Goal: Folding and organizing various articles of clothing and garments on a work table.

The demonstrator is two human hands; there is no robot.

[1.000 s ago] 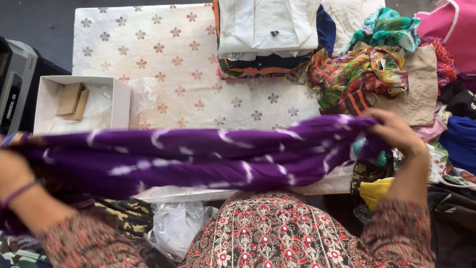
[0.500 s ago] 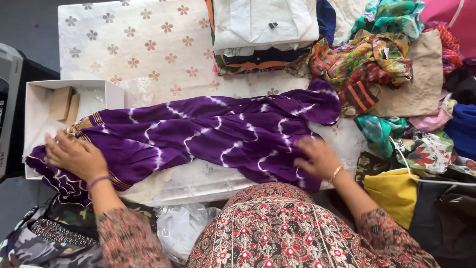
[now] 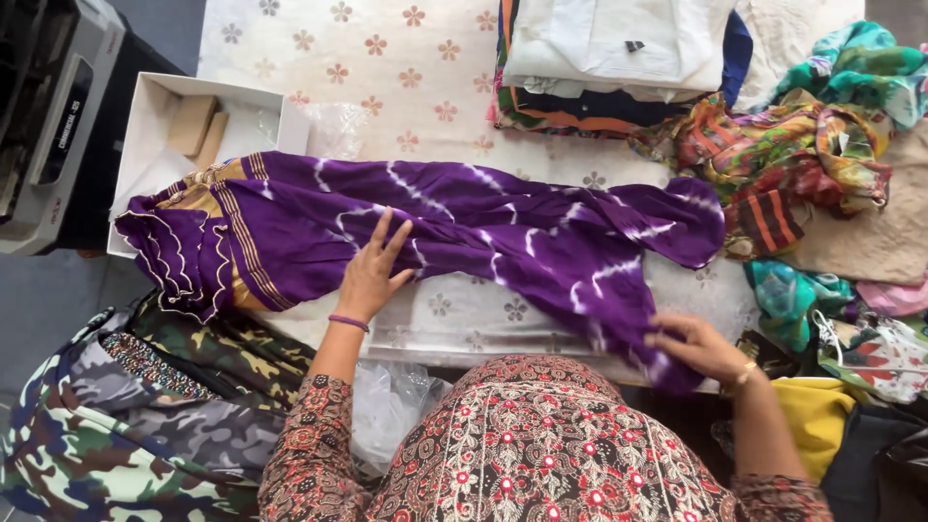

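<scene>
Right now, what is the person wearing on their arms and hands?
Both arms wear long sleeves in a dark red and black floral print with white dots. The left hand has a thin purple band at the wrist; the right hand has a gold-coloured bangle. The fingers are bare.

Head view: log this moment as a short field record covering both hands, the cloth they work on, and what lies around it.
left hand: flat on the purple cloth, fingers spread
right hand: pinching the cloth's near edge at the table's front
purple cloth: spread lengthwise, white streaks, gold-striped border at the left end
table cover: white with floral motifs
white box: open, far left, partly under the cloth
folded stack: far side
loose clothes: piled at right
</scene>
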